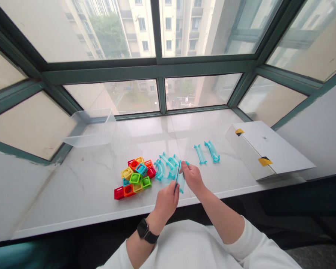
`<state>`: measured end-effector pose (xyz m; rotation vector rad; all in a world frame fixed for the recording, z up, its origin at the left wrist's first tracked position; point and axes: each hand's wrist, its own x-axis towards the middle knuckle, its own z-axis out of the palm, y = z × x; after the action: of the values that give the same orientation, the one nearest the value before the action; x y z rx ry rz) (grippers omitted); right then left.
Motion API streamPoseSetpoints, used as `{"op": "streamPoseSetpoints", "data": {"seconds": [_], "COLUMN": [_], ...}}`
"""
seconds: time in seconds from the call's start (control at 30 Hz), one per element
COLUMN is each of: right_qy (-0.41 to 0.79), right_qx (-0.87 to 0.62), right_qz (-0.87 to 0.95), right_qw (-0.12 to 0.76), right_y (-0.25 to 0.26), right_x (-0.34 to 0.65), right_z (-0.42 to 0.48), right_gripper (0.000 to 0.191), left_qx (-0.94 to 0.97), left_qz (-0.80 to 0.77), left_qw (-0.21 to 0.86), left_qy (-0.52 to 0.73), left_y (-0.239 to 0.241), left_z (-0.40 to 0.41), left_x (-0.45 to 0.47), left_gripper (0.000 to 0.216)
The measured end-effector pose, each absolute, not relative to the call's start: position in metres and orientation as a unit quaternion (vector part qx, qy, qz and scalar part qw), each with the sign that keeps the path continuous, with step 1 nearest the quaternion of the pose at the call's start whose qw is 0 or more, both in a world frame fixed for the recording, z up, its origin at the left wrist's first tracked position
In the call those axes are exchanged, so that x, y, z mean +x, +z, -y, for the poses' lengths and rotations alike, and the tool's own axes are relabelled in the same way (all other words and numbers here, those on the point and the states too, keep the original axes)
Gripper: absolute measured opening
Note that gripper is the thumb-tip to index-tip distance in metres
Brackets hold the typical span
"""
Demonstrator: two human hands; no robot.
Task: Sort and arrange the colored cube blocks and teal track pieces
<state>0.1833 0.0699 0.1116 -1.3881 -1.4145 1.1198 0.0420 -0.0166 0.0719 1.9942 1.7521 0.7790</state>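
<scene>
My left hand [167,200], with a black watch on the wrist, is closed on a translucent blue track piece [177,176] seen nearly edge-on. Close beside it, my right hand [193,178] pinches a clear blue track piece too; whether both hands grip one piece or two I cannot tell. Just beyond the hands lie several loose blue track pieces [164,164], straight and curved. To their left is a pile of colourful plastic blocks [135,178] in red, orange, yellow, green and blue. A straight track piece [200,154] and some stacked ones [212,152] rest to the right.
A clear plastic bin [88,140] stands at the back left of the white marbled sill [86,198]. On the right is a white box [274,149] with yellow-and-black tape. Dark green window frames [140,74] close off the back and sides.
</scene>
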Motion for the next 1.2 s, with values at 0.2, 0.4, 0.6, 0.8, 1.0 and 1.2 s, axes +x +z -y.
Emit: {"op": "streamPoseSetpoints", "data": {"seconds": [0.2, 0.4, 0.6, 0.8, 1.0, 1.2], "right_qy": [0.407, 0.391, 0.331, 0.254, 0.225, 0.197], "right_qx": [-0.527, -0.475, -0.348, -0.316, -0.366, -0.415], "right_qz": [0.648, 0.705, 0.783, 0.819, 0.788, 0.762], "right_qw": [0.37, 0.353, 0.395, 0.407, 0.44, 0.456], "right_y": [0.118, 0.112, 0.095, 0.086, 0.079, 0.072], "right_x": [0.181, 0.179, 0.19, 0.204, 0.22, 0.231], "right_z": [-0.064, -0.057, -0.046, -0.043, -0.039, -0.037], "right_gripper": [0.04, 0.028, 0.056, 0.041, 0.041, 0.041], "left_qx": [0.684, 0.627, 0.548, 0.498, 0.563, 0.6], "left_qz": [-0.631, -0.623, -0.627, -0.58, -0.534, -0.527], "left_qw": [0.233, 0.317, 0.375, 0.465, 0.473, 0.469], "left_qy": [0.282, 0.344, 0.407, 0.446, 0.418, 0.376], "left_y": [0.069, 0.071, 0.072, 0.066, 0.074, 0.084], "left_z": [0.018, 0.013, -0.001, -0.005, -0.008, -0.017], "left_x": [0.041, 0.037, 0.028, 0.035, 0.048, 0.06], "left_gripper": [0.035, 0.037, 0.039, 0.038, 0.044, 0.048]}}
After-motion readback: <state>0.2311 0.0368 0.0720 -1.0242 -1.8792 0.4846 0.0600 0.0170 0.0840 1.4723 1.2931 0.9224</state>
